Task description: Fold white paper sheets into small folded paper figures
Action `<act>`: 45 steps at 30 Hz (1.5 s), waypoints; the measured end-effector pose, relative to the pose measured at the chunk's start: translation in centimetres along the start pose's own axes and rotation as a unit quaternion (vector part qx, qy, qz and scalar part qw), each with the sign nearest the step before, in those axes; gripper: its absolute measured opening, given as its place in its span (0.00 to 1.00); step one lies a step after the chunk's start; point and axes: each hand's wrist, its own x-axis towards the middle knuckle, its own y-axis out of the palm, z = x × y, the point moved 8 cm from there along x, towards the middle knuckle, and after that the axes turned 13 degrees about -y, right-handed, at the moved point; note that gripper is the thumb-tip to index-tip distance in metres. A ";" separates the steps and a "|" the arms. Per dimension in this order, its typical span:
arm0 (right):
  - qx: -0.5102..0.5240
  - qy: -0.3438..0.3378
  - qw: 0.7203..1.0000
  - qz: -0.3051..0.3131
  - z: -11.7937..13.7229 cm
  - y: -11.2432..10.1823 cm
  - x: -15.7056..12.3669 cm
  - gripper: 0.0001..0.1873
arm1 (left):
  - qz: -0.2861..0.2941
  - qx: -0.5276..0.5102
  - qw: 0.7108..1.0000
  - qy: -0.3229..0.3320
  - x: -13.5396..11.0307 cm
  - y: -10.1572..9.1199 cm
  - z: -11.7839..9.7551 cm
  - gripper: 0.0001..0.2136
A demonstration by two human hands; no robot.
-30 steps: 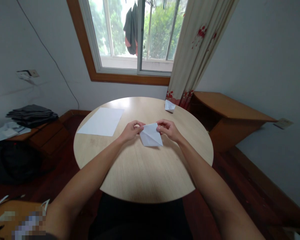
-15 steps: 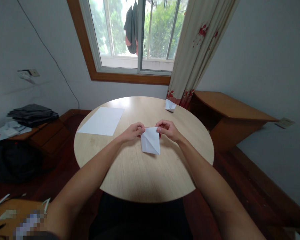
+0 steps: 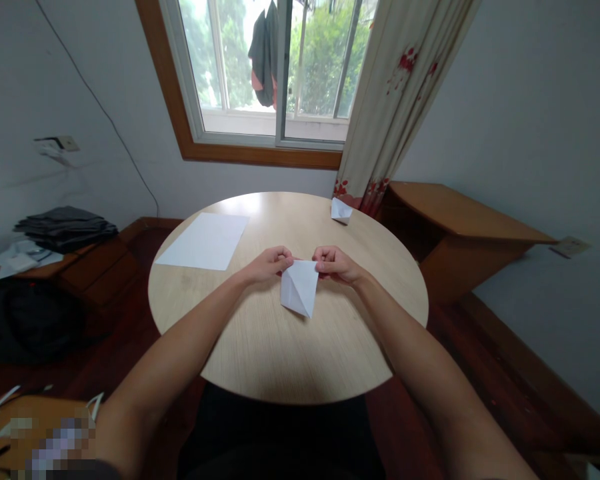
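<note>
A folded white paper [image 3: 299,288] hangs point-down over the middle of a round wooden table [image 3: 280,347]. My left hand [image 3: 267,263] pinches its upper left corner with closed fingers. Its upper right corner is pinched by my right hand [image 3: 334,263], fingers also closed. Both forearms reach in from the near edge of the table. The paper's lower tip is close to the tabletop; I cannot tell whether it touches.
A flat white sheet [image 3: 204,241] lies at the table's left rear. A small folded paper piece [image 3: 340,211] sits at the far right edge by the curtain [image 3: 395,100]. A wooden bench [image 3: 455,223] stands right; folded dark clothes [image 3: 66,227] lie on a low shelf left.
The folded paper has turned between my hands, from a wide shape with its point toward the right to a narrower shape with the point hanging down. Both hands shifted slightly nearer.
</note>
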 end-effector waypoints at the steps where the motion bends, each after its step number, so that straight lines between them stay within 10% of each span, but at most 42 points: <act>1: 0.002 0.004 1.000 0.001 -0.1 0.0 0.0 0.20 | 0.003 -0.001 1.000 -0.001 0.0 0.0 0.0 0.25; 17: 0.046 0.006 0.998 0.033 0.7 0.9 -0.3 0.23 | 0.024 0.089 0.994 0.052 -0.7 0.8 -0.8 0.23; 24: -0.099 -0.058 0.984 -0.138 1.1 -1.8 0.5 0.23 | -0.233 0.236 0.912 0.241 -3.3 0.8 -5.2 0.19; 28: -0.170 -0.108 0.953 -0.227 1.8 -2.5 0.5 0.23 | -0.253 0.284 0.871 0.310 -4.8 2.6 -6.9 0.13; 36: -0.195 -0.121 0.957 -0.177 2.0 -1.1 0.8 0.20 | -0.306 0.274 0.860 0.304 -4.8 1.9 -6.2 0.06; 45: -0.395 -0.237 0.869 -0.179 4.9 -0.5 0.5 0.17 | -0.313 0.264 0.859 0.308 -4.7 1.9 -6.2 0.06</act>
